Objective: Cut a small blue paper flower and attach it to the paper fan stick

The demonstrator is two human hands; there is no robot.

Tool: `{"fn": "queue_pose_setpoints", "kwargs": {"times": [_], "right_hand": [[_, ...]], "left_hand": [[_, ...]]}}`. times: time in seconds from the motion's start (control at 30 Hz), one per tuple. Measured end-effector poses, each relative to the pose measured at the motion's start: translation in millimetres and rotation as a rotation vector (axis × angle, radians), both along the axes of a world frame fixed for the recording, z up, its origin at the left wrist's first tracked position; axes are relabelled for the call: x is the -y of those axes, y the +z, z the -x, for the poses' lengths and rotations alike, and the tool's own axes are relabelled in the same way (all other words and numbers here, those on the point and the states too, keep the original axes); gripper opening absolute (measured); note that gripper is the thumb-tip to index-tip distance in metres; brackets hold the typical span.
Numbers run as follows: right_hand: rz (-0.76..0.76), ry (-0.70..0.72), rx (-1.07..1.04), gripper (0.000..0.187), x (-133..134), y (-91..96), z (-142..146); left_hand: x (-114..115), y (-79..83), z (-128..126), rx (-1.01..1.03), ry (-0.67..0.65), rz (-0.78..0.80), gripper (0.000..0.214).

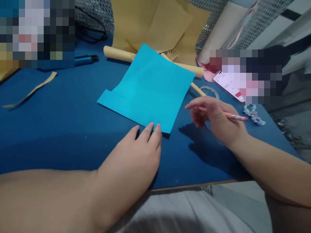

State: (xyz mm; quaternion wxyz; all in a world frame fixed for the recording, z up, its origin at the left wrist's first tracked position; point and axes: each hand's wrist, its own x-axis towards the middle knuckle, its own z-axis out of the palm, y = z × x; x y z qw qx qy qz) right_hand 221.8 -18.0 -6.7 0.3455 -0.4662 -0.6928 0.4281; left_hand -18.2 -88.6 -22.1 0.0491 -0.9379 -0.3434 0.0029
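A turquoise paper sheet (148, 89) lies flat on the dark blue table (60, 119), with a small tab sticking out at its left edge. My left hand (136, 155) rests palm down on the table, fingers stretched out, its fingertips touching the sheet's near corner. My right hand (213, 118) hovers just right of the sheet, fingers curled round a pink pen (234, 116) whose end points right.
Tan paper rolls (121, 54) and brown sheets (155, 24) lie behind the turquoise sheet. A phone (229, 85), a clear ring (211, 90) and a bead cluster (254, 114) sit at the right. A tan strip (34, 90) and a blue pen (86, 59) lie left. The table's front edge runs close to me.
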Motion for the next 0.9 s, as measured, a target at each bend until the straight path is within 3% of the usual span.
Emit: {"fn": "queue_pose_setpoints", "kwargs": {"times": [0.07, 0.2, 0.37, 0.43, 0.53, 0.57, 0.63, 0.73, 0.8, 0.9], "right_hand": [[0.059, 0.026, -0.08, 0.05, -3, 3.7, 0], [0.37, 0.142, -0.351, 0.026, -5, 7.3, 18], [0.779, 0.338, -0.53, 0.024, -14, -8.8, 45], [0.701, 0.302, -0.533, 0.025, -22, -18.3, 49], [0.148, 0.059, -0.483, 0.013, -33, -24.1, 45], [0.031, 0.041, -0.466, 0.012, -34, -23.3, 41], [0.046, 0.168, -0.406, 0.02, -32, -19.9, 35], [0.212, 0.351, -0.184, 0.038, -22, -16.8, 31], [0.222, 0.332, -0.059, 0.039, -16, -18.1, 33], [0.118, 0.247, 0.024, 0.043, -13, -21.9, 38]], "left_hand": [[6, -0.3, 1, 0.054, 0.026, -0.031, 0.053], [10, 1.6, -3, 0.136, -0.062, -0.025, 0.048], [15, -2.1, -12, 0.127, -0.115, -0.144, 0.047], [19, -4.4, -14, 0.112, -0.095, -0.191, 0.048], [23, -6.9, -14, 0.109, -0.079, -0.195, 0.05], [23, -7.6, -15, 0.108, -0.078, -0.18, 0.05], [22, -8.9, -15, 0.131, -0.058, -0.166, 0.051], [21, -10.6, -17, 0.172, -0.038, -0.152, 0.051], [22, -12.5, -17, 0.174, -0.047, -0.126, 0.05], [25, -18.7, -16, 0.187, -0.035, -0.121, 0.048]]}}
